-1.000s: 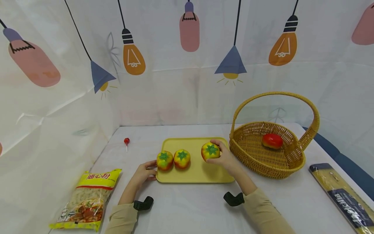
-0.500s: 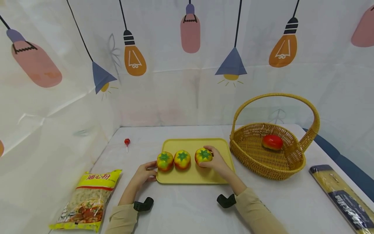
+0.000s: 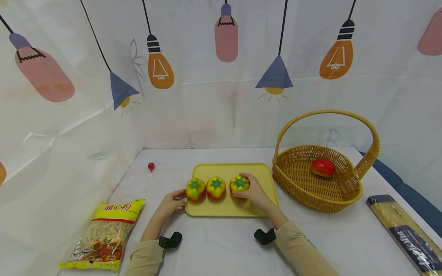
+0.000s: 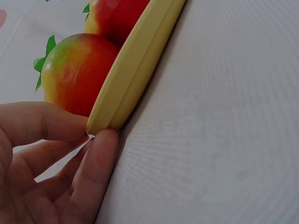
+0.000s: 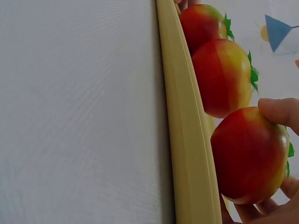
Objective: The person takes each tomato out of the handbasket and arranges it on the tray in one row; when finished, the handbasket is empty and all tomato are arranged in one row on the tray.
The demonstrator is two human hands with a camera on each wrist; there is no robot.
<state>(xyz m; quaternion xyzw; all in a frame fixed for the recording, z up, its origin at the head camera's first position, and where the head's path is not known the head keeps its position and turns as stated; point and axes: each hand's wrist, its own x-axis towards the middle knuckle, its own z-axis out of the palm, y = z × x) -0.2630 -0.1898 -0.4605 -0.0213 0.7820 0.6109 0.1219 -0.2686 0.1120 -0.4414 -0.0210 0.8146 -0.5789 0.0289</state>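
In the head view a yellow tray (image 3: 229,210) bears a row of yellow-red toy tomatoes with green star-shaped tops: the left tomato (image 3: 195,190), the middle tomato (image 3: 216,188) and the right tomato (image 3: 239,185). My right hand (image 3: 254,190) holds the right tomato between thumb and curled fingers, apart from the middle one. The right wrist view shows that held tomato (image 5: 250,156) low over the tray. At the tray's near left corner, my left hand (image 3: 169,206) pinches the rim, as the left wrist view shows at close range, beside a tomato (image 4: 79,70).
A wicker basket (image 3: 293,191) with a tall handle stands to the right, a red fruit-like object (image 3: 323,168) inside. Farther right lies a long gold-and-navy packet (image 3: 407,234). On the left are a bag of pasta (image 3: 105,234) and a red lollipop (image 3: 150,167).
The right hand has moved left with its tomato, from the tray's right part toward the middle tomato, and slightly nearer me. The left hand has stayed at the tray's corner.
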